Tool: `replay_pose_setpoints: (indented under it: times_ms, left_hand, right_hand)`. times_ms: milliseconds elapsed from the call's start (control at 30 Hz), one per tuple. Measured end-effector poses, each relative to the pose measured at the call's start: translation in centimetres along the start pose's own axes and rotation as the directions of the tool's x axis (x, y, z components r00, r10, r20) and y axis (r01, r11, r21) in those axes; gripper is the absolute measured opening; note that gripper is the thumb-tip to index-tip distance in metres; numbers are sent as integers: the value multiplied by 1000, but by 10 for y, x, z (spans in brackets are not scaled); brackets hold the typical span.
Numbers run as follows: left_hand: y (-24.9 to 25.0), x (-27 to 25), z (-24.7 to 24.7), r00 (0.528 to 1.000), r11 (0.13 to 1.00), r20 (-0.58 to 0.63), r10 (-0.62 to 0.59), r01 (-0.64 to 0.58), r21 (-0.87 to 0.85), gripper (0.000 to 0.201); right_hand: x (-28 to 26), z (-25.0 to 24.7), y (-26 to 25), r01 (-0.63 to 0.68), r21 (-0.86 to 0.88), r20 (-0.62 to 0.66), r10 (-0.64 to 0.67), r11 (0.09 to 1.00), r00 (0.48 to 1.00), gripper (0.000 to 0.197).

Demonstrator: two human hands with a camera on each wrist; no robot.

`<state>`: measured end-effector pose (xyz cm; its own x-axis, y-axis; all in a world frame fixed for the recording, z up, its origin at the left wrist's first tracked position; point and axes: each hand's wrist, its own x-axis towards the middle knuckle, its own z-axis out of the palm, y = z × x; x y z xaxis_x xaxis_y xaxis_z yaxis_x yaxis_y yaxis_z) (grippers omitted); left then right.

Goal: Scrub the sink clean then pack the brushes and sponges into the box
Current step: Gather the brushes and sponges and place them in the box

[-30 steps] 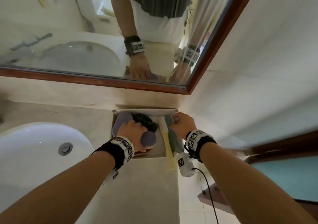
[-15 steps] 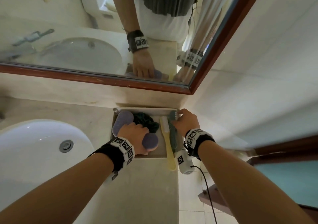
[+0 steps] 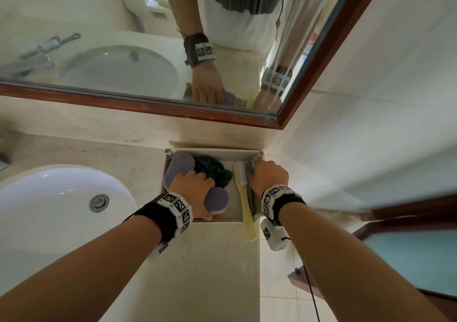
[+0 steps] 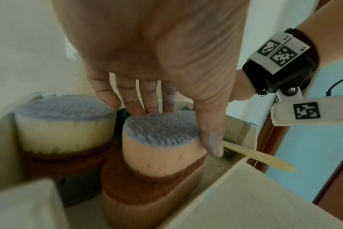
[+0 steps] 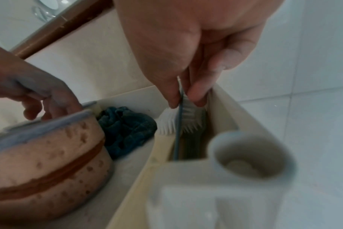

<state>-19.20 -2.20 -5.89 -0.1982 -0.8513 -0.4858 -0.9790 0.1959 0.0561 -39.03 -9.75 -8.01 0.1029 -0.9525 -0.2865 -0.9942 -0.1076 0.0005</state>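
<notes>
Two hands are at work inside our box (image 3: 247,152), which sits on the counter (image 3: 197,272) at about three o'clock from the sink (image 3: 49,210). Left hand (image 3: 193,185), palm down, clasps the near purple-topped sponge (image 4: 161,128) between thumb and fingers; a second sponge (image 3: 179,170) lies at its eleven o'clock, the dark cloth (image 3: 212,170) at one o'clock. Right hand (image 3: 268,175), fingers pointing down, pinches the grey-blue brush (image 5: 180,124) against the right wall, beside the yellow brush (image 3: 243,198). We judge packing nearly done: press the sponge flat, seat the brushes lengthwise so neither handle overhangs.
</notes>
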Motion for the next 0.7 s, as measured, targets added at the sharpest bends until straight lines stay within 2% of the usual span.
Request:
replay_pose_setpoints:
  times_ms: [100, 200, 267, 567, 700]
  left_hand:
    - [1, -1, -2, 1000, 999, 25, 1, -2, 36, 78]
    - [4, -1, -2, 999, 998, 48, 1, -4, 60, 78]
    - [5, -2, -3, 999, 997, 51, 3, -7, 76, 77]
    - [6, -8, -5, 996, 992, 93, -13, 1, 130, 84]
    - [8, -12, -5, 994, 991, 87, -62, 51, 122, 78]
  right_hand:
    - [-3, -2, 3, -11, 46, -1, 11, 999, 1000, 15]
    - [-6, -6, 9, -77, 96, 6, 76, 992, 997, 14]
    - [-8, -8, 12, -75, 99, 13, 74, 992, 997, 11]
    - [-28, -20, 20, -26, 178, 64, 15, 984, 998, 15]
    - [-38, -24, 21, 18, 205, 52, -29, 979, 998, 18]
